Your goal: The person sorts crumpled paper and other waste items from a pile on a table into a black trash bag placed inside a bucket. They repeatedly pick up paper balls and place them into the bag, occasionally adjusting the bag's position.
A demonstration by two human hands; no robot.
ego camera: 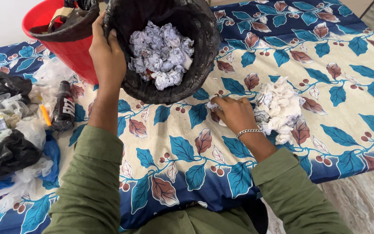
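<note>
— Black plastic lines the bin (204, 52), doesn't it? Who holds it?

— The person's left hand (107, 56) does, fingers clenched over the near rim, tilting the mouth toward the wearer. Crumpled paper balls (161, 54) fill the inside, just right of that grasp.

— And the other hand?

— The right hand (234, 113) rests on the leaf-patterned cloth (187, 143), fingers curled around a small crumpled paper (213, 105) at its fingertips. A silver bracelet (248, 131) circles the wrist behind it.

— Anything beside that grasp?

— A heap of white crumpled paper (280, 108) lies just right of the hand, touching it or nearly so.

— What sits near the left hand?

— A red bucket (66, 43) with a dark liner stands just left of it. Farther left and nearer the wearer lie a dark bottle (63, 108) and a pile of plastic bags (9, 143).
</note>
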